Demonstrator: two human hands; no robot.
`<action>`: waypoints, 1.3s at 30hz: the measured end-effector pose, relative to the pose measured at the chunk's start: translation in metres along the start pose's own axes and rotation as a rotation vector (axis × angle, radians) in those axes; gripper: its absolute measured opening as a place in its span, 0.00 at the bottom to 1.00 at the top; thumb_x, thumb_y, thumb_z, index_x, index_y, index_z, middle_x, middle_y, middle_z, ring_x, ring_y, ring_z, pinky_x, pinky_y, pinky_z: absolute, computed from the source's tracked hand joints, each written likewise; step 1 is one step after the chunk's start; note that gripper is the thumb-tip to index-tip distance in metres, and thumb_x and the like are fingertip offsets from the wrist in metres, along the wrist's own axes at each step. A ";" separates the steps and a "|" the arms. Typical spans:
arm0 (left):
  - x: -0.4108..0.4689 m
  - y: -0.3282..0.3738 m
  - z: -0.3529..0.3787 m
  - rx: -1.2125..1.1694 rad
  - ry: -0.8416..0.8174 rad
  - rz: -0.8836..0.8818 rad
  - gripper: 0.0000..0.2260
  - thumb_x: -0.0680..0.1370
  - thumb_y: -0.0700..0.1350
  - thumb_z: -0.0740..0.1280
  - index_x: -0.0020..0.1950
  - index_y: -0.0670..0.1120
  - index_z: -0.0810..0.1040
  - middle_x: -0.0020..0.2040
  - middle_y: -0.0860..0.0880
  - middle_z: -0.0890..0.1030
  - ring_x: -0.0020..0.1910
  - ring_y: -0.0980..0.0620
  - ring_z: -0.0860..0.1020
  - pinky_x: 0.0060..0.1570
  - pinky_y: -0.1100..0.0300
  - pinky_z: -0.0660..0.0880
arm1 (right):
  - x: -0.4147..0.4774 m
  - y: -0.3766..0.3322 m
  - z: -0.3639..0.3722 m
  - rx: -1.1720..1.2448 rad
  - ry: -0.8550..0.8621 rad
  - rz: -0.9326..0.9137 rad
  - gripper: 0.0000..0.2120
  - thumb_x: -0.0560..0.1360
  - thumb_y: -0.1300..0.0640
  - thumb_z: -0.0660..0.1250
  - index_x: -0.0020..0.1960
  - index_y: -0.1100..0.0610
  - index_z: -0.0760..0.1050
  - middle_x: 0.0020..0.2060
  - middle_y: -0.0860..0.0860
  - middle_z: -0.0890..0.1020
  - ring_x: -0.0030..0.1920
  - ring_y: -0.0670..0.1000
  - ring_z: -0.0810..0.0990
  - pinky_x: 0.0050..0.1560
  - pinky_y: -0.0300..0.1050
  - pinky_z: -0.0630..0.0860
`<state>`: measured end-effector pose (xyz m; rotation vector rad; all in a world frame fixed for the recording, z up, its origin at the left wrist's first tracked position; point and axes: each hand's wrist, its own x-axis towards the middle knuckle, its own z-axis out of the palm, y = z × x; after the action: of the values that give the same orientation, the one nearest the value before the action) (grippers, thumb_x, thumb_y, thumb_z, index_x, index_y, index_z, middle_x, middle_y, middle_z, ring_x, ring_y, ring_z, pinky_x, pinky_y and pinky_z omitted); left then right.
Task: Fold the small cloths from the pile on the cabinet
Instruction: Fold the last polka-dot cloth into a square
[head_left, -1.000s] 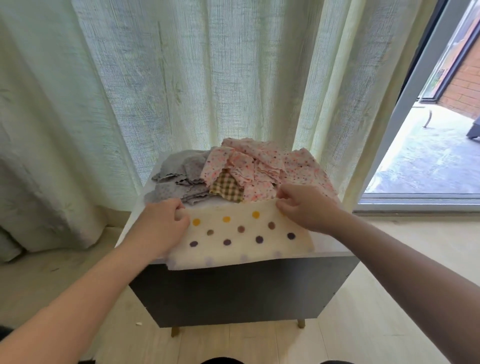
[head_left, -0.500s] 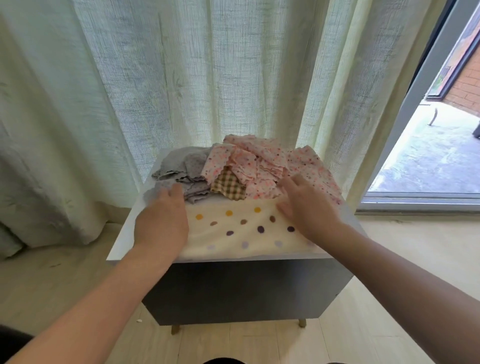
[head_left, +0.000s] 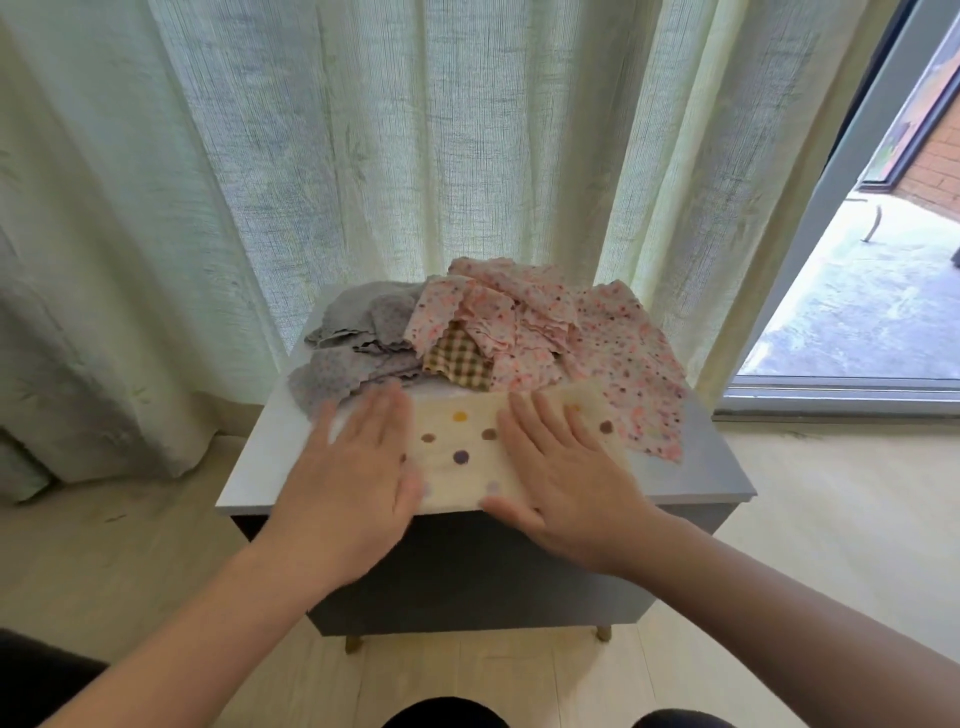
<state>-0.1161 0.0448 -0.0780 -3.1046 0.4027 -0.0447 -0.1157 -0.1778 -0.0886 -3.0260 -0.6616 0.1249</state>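
Left grip (head_left: 358, 467) and right grip (head_left: 561, 483), both flat with fingers straight and holding nothing, press a cream dotted cloth (head_left: 457, 475) at centre frame on the cabinet (head_left: 249, 483); the cloth pile (head_left: 509, 332) lies just above, before pale curtains (head_left: 415, 156)

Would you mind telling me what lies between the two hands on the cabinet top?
In the head view, a strip of the cream dotted cloth lies flat between the left hand and the right hand; both rest on it, fingers straight.
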 end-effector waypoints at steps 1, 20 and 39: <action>-0.002 0.003 0.001 -0.002 -0.034 0.093 0.36 0.73 0.63 0.32 0.78 0.48 0.34 0.78 0.51 0.34 0.77 0.54 0.36 0.77 0.51 0.39 | 0.000 -0.005 0.001 -0.009 -0.001 -0.047 0.44 0.74 0.29 0.37 0.79 0.56 0.35 0.78 0.52 0.35 0.77 0.52 0.31 0.76 0.50 0.31; -0.030 -0.040 0.010 -0.053 0.316 0.469 0.20 0.76 0.54 0.60 0.62 0.47 0.79 0.64 0.51 0.79 0.63 0.52 0.76 0.65 0.50 0.68 | 0.001 -0.035 0.013 -0.115 0.029 -0.107 0.43 0.79 0.44 0.60 0.79 0.59 0.35 0.78 0.57 0.37 0.78 0.57 0.35 0.76 0.55 0.36; 0.046 -0.051 0.001 -0.412 0.157 -0.213 0.07 0.76 0.54 0.69 0.49 0.52 0.78 0.46 0.54 0.78 0.48 0.52 0.77 0.56 0.50 0.73 | 0.004 -0.056 0.016 -0.121 0.091 -0.045 0.41 0.79 0.45 0.60 0.80 0.53 0.37 0.79 0.54 0.40 0.79 0.60 0.40 0.76 0.65 0.42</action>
<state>-0.0588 0.0827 -0.0767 -3.5527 0.0860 -0.2373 -0.1366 -0.1252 -0.1011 -3.1059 -0.7548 -0.0560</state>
